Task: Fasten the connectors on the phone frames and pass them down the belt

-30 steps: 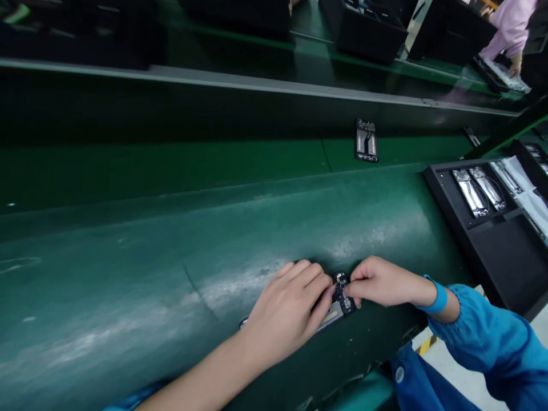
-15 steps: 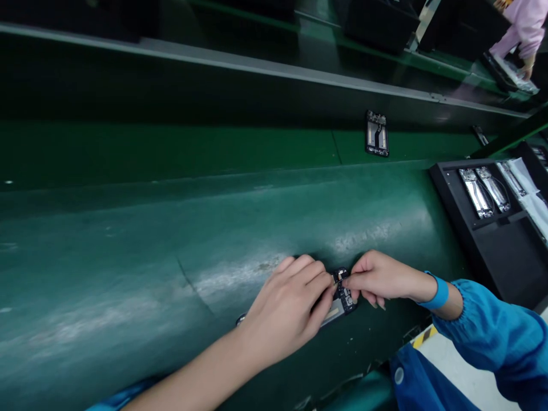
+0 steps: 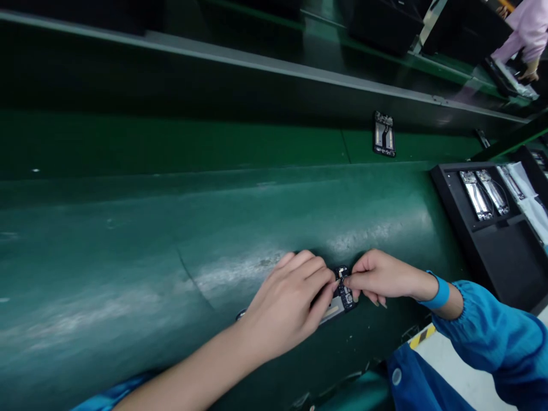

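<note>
An opened phone [image 3: 336, 308] with bare circuit board lies on the green worktop in front of me. Curled over its left part, my left hand [image 3: 291, 299] grips it, with thumb and index fingertip near the board. My right hand [image 3: 379, 275] is closed in a pinch at the board's right end, touching the upper corner. Whatever sits between those right fingertips is too small or hidden to name. The left hand covers much of the phone, and only a bit of its far left end shows.
Another opened phone [image 3: 384, 136] lies on the dark green strip [image 3: 257, 145] behind the worktop. At right stands a black tray [image 3: 505, 245] holding several phone parts. A metal rail [image 3: 257, 60] crosses the back. A co-worker's pink sleeve [image 3: 528, 34] shows at upper right.
The phone on the back strip has shifted slightly right, along with the strip's seam and a white speck. Both my hands stay at the near phone, their fingertips moving only a little.
</note>
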`<control>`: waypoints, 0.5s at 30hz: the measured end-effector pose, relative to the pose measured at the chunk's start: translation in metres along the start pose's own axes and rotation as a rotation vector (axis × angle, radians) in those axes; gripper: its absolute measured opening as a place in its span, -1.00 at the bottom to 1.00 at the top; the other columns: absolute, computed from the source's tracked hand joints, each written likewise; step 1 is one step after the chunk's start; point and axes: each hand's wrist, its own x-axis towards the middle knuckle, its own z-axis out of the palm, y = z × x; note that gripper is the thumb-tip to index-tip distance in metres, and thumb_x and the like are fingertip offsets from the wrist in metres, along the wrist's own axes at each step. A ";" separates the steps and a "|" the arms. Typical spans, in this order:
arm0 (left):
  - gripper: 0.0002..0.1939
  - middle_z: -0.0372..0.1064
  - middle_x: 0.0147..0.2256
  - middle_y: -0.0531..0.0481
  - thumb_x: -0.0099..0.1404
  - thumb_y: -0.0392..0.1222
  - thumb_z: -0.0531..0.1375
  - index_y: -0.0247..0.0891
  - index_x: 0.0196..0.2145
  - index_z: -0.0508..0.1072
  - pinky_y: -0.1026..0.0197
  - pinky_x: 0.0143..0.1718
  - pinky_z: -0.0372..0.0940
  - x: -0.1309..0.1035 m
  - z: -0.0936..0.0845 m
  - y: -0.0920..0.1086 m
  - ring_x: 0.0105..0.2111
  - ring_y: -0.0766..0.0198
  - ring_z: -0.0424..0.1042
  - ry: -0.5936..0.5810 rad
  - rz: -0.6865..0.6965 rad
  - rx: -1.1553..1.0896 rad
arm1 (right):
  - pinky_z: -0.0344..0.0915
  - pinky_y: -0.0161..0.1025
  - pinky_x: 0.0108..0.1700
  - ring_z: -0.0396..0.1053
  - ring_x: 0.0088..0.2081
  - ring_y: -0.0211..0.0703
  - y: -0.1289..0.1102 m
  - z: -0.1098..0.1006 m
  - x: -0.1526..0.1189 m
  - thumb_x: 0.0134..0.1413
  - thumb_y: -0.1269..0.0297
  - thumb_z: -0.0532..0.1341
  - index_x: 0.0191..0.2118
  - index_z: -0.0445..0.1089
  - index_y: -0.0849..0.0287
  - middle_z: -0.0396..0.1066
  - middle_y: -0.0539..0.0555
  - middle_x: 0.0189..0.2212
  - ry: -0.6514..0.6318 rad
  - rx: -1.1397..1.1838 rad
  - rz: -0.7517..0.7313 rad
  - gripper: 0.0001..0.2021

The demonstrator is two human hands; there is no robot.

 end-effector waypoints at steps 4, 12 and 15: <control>-0.69 0.31 -0.44 -0.02 0.49 -0.23 0.02 -0.26 -0.38 0.45 0.12 -0.31 0.01 0.000 0.001 -0.001 -0.36 0.16 0.23 -0.028 -0.015 -0.006 | 0.17 -0.51 -0.70 0.22 -0.73 -0.39 -0.001 0.001 0.000 0.21 0.44 0.19 -0.51 0.46 0.25 0.23 -0.13 -0.77 0.011 -0.001 0.022 -0.74; -0.68 0.32 -0.43 -0.02 0.49 -0.22 0.01 -0.26 -0.37 0.47 0.11 -0.30 0.02 -0.001 0.002 -0.001 -0.34 0.17 0.23 -0.036 -0.032 -0.019 | 0.15 -0.51 -0.69 0.22 -0.74 -0.39 -0.002 0.000 0.000 0.28 0.37 0.20 -0.51 0.45 0.25 0.24 -0.11 -0.77 0.006 -0.002 0.024 -0.70; -0.68 0.31 -0.44 -0.02 0.49 -0.22 0.01 -0.26 -0.37 0.47 0.11 -0.30 0.02 0.000 0.002 0.000 -0.35 0.17 0.23 -0.041 -0.040 -0.019 | 0.16 -0.50 -0.69 0.22 -0.74 -0.37 -0.001 0.001 0.001 0.27 0.37 0.19 -0.52 0.45 0.24 0.24 -0.11 -0.77 0.015 -0.001 0.022 -0.69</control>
